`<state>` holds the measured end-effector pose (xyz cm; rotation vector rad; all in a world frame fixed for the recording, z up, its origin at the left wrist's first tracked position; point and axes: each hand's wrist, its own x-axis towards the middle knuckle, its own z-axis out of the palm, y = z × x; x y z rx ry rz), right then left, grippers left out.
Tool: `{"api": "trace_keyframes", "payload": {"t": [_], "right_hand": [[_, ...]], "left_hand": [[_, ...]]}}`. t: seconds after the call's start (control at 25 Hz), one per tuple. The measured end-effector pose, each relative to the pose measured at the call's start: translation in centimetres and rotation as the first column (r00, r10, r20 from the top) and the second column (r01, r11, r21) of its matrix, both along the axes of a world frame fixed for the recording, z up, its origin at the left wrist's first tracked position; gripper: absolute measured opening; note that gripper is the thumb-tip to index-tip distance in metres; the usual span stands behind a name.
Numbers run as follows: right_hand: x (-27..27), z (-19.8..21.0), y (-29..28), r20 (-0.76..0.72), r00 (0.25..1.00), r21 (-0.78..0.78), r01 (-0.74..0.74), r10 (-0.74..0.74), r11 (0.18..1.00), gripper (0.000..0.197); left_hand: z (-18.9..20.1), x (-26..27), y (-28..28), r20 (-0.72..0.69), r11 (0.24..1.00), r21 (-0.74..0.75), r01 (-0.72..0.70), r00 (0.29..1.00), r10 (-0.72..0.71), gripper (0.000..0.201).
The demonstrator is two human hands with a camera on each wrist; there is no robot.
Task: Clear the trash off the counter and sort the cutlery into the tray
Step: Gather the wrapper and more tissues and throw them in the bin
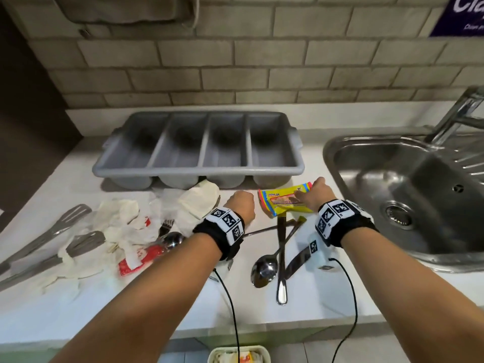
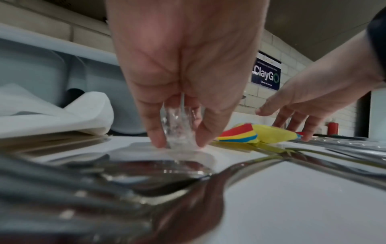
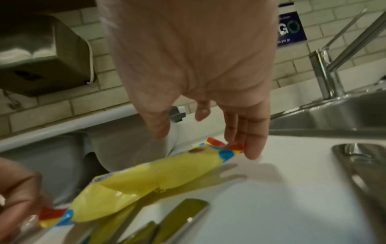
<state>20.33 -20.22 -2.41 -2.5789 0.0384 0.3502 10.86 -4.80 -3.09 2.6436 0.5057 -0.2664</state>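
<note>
My left hand (image 1: 242, 203) is on the counter in front of the grey four-compartment tray (image 1: 199, 170), and its thumb and fingers (image 2: 179, 140) pinch a crumpled clear plastic scrap (image 2: 177, 125). My right hand (image 1: 310, 192) reaches over a yellow snack wrapper (image 1: 282, 201). Its fingers (image 3: 206, 143) are straight, and their tips touch the wrapper's (image 3: 150, 180) red far end. The wrapper lies on the ends of a knife (image 1: 281, 258) and a spoon (image 1: 264, 268). A fork (image 1: 166, 226) and another spoon (image 1: 172, 241) lie left of my left wrist. All tray compartments look empty.
Crumpled white tissues (image 1: 115, 226) and a red-and-white sachet (image 1: 136, 260) litter the left counter beside two slotted spatulas (image 1: 52, 231). A steel sink (image 1: 408, 195) with a faucet (image 1: 461, 111) is on the right. A bin (image 1: 238, 355) shows below the counter edge.
</note>
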Motion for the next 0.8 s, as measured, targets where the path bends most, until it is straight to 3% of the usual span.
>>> {"api": "trace_keyframes", "payload": {"t": [0.12, 0.2, 0.36, 0.48, 0.56, 0.72, 0.8], "right_hand": [[0.2, -0.4, 0.6, -0.034, 0.998, 0.043, 0.054, -0.052, 0.998, 0.070], [0.2, -0.7, 0.8, -0.039, 0.998, 0.020, 0.058, -0.057, 0.998, 0.073], [0.4, -0.8, 0.8, -0.044, 0.997, 0.086, 0.066, -0.063, 0.994, 0.078], [0.2, -0.6, 0.8, -0.051, 0.998, 0.099, 0.045, -0.040, 0.994, 0.083], [0.2, -0.7, 0.9, -0.044, 0.999, 0.093, 0.004, 0.000, 0.996, 0.068], [-0.3, -1.0, 0.5, -0.008, 0.997, 0.110, -0.074, 0.076, 0.991, 0.049], [-0.8, -1.0, 0.3, -0.007, 0.996, 0.155, -0.082, 0.084, 0.985, 0.046]], "left_hand": [[0.4, -0.8, 1.3, 0.092, 0.987, -0.130, -0.093, 0.990, 0.105, 0.018], [1.4, -1.9, 2.6, 0.195, 0.975, -0.191, -0.112, 0.969, 0.150, 0.025], [2.6, -3.2, 6.7, 0.289, 0.955, -0.172, -0.241, 0.915, 0.283, 0.034], [1.0, -3.2, 9.1, 0.131, 0.968, -0.005, -0.251, 0.959, 0.250, 0.043], [-0.1, -3.0, 9.5, 0.010, 0.975, 0.089, -0.205, 0.979, 0.205, 0.049], [-0.7, -3.1, 8.5, -0.104, 0.975, 0.062, -0.214, 0.970, 0.220, 0.088], [-0.6, -3.2, 8.0, -0.113, 0.969, 0.114, -0.220, 0.966, 0.233, 0.084]]}}
